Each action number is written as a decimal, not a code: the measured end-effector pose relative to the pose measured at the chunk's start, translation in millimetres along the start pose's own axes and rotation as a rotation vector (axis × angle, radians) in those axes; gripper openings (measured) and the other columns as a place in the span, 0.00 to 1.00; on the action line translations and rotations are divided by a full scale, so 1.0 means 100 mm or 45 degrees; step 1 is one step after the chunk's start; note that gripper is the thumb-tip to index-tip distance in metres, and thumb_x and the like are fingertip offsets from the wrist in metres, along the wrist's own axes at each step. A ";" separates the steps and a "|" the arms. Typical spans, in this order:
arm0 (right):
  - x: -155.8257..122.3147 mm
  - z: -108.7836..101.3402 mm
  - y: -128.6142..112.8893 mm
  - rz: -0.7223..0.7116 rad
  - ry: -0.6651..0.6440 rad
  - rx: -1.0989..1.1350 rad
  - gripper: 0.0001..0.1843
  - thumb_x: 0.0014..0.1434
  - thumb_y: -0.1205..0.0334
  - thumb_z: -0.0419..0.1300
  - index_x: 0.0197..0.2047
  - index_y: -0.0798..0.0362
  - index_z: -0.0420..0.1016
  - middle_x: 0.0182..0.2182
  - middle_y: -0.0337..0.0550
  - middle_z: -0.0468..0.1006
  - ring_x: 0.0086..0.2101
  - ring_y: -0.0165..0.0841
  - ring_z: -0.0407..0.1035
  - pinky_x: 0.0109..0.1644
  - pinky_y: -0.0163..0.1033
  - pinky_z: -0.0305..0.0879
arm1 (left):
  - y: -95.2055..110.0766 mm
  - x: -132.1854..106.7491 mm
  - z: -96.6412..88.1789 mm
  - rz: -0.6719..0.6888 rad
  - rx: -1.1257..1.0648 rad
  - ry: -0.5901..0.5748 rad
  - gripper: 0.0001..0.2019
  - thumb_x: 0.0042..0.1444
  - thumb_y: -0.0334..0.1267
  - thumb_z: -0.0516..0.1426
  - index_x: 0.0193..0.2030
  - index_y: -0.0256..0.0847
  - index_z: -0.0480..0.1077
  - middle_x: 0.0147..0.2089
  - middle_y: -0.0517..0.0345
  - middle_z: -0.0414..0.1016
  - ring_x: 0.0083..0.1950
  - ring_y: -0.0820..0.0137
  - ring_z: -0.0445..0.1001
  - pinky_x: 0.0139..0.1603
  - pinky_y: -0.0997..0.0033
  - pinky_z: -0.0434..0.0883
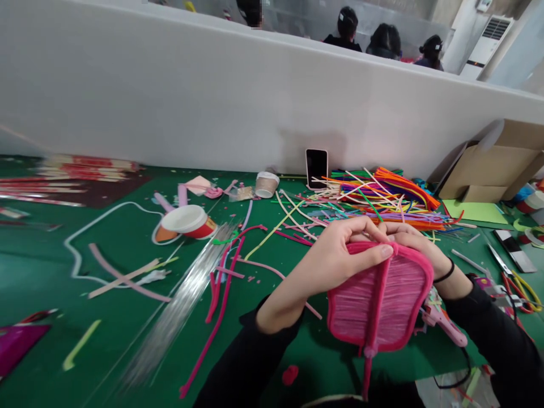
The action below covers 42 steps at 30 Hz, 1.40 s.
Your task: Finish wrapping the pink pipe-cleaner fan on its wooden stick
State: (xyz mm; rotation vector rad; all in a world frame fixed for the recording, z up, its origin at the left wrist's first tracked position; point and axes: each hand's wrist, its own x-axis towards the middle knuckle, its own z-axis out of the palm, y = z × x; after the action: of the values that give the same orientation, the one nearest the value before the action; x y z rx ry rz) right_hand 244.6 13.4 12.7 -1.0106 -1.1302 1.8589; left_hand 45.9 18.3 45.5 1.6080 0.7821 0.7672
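A pink fan-shaped piece (395, 306), edged with fuzzy pipe cleaner and strung with thin pink strands, is held up over the table's near side. A fuzzy pink spine runs down its middle to a thin stem at the bottom. My left hand (340, 252) grips its top edge, thumb lying across the front near the spine. Behind the top right edge, my right hand (419, 246) is closed on the same rim, its fingertips partly hidden. Pink pipe cleaners (227, 300) lie left of my hands. A pink glue gun (446, 324) rests beneath my right forearm.
Bundled coloured pipe cleaners (382, 192) lie behind my hands, near a propped phone (317, 168). Scissors (508, 277) and a cardboard box (495, 161) are at right. Thin wires (178, 306), a paper cup (191, 222) and a white cord (73, 249) occupy the left. A white partition (191, 90) stands behind.
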 end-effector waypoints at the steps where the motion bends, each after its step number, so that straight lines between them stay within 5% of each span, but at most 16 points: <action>1: 0.03 -0.01 0.04 0.003 -0.018 0.015 0.13 0.48 0.55 0.71 0.31 0.53 0.75 0.27 0.36 0.75 0.27 0.28 0.68 0.32 0.33 0.65 | -0.01 0.01 0.00 -0.010 0.015 0.003 0.10 0.56 0.44 0.64 0.35 0.39 0.76 0.39 0.58 0.81 0.37 0.70 0.77 0.42 0.71 0.71; 6: 0.10 -0.07 0.07 0.079 -0.008 -0.049 0.17 0.49 0.49 0.72 0.32 0.52 0.75 0.28 0.36 0.77 0.28 0.29 0.70 0.35 0.35 0.67 | -0.06 0.02 -0.02 -0.072 0.058 0.066 0.12 0.56 0.47 0.64 0.35 0.38 0.77 0.35 0.58 0.81 0.36 0.68 0.77 0.39 0.71 0.70; 11: -0.08 -0.02 -0.22 -0.308 0.222 -0.564 0.18 0.59 0.45 0.66 0.41 0.52 0.80 0.38 0.43 0.82 0.38 0.32 0.75 0.44 0.37 0.70 | -0.11 0.06 -0.05 -0.113 0.024 0.092 0.13 0.56 0.47 0.64 0.35 0.37 0.76 0.34 0.57 0.80 0.36 0.67 0.77 0.36 0.71 0.69; 16: -0.25 0.11 -0.27 -0.405 0.262 -0.909 0.16 0.56 0.49 0.69 0.42 0.51 0.80 0.40 0.44 0.82 0.38 0.35 0.75 0.42 0.40 0.73 | -0.12 0.07 -0.03 -0.007 0.131 0.132 0.19 0.64 0.49 0.55 0.29 0.37 0.73 0.30 0.59 0.75 0.33 0.70 0.72 0.35 0.72 0.67; 22: -0.29 0.13 -0.19 -0.487 0.275 -0.953 0.14 0.62 0.51 0.65 0.48 0.48 0.81 0.45 0.44 0.83 0.44 0.36 0.76 0.52 0.43 0.72 | -0.06 0.05 0.00 0.019 0.253 0.110 0.19 0.66 0.46 0.52 0.28 0.38 0.71 0.28 0.60 0.73 0.32 0.70 0.70 0.35 0.71 0.66; 30: -0.29 0.23 -0.28 -0.472 0.421 -1.028 0.16 0.56 0.47 0.69 0.37 0.51 0.79 0.32 0.41 0.81 0.31 0.32 0.72 0.33 0.36 0.67 | -0.10 0.07 -0.03 0.102 0.292 0.091 0.16 0.65 0.47 0.55 0.35 0.39 0.78 0.43 0.52 0.80 0.47 0.63 0.76 0.50 0.66 0.69; 33: -0.27 0.21 -0.29 -0.452 0.383 -1.027 0.17 0.57 0.46 0.68 0.37 0.52 0.78 0.32 0.42 0.80 0.30 0.31 0.72 0.33 0.36 0.67 | -0.11 0.07 -0.02 0.032 0.250 0.046 0.17 0.66 0.48 0.55 0.36 0.39 0.77 0.38 0.55 0.81 0.41 0.65 0.77 0.45 0.67 0.70; 42: -0.24 0.11 -0.33 -0.400 0.368 -0.874 0.20 0.54 0.44 0.68 0.37 0.53 0.75 0.33 0.45 0.81 0.32 0.33 0.74 0.36 0.39 0.73 | -0.20 0.04 0.03 -0.003 0.037 0.139 0.14 0.59 0.45 0.63 0.46 0.39 0.71 0.46 0.54 0.79 0.46 0.64 0.79 0.47 0.67 0.73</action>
State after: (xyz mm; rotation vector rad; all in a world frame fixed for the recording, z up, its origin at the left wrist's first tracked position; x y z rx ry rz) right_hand 251.2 0.6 51.9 -1.3228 -1.6737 1.0406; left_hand 48.7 23.1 25.5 1.6012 0.8770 0.8512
